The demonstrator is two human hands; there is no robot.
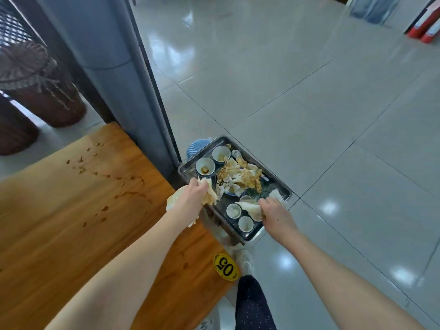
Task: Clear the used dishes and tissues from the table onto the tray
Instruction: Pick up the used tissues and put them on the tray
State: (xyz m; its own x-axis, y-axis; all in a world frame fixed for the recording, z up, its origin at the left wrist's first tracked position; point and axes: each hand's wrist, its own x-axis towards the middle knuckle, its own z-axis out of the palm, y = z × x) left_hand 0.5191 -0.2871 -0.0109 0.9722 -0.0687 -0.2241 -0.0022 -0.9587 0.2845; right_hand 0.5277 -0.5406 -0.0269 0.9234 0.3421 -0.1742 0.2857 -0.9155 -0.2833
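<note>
- The left grip point(190, 195) is curled round a bunch of stained tissues point(210, 195). It hangs over the table's far corner, at the tray's left edge, and more paper pokes out under the wrist.
- The right grip point(273, 211) pinches a white tissue point(248, 206) over the near end of the tray, with the tissue's tip pointing left above the cups.
- The tray point(188, 172) is metal and sits off the table, just past its corner, on a dark support I cannot make out. Grey floor point(333, 139) lies around it.
- Two bowls point(205, 166) with dark rims stand side by side at the tray's far-left end, both smeared with brown sauce.
- A heap point(238, 178) of crumpled, yellow-stained paper fills the middle of the tray.
- Small white cups point(233, 210) stand at the near end, one of them partly hidden behind the pinched tissue.
- The table point(71, 222) is wooden and carries scattered crumbs point(81, 167) and brown stains. An oval tag point(225, 266) reading 05 sits at its near corner.
- A blue ribbed thing point(194, 148) shows just behind the tray, beside a grey pillar point(114, 67).
- A leg point(252, 306) in dark dotted cloth and a pale shoe point(245, 258) stand on the floor beside the table.
</note>
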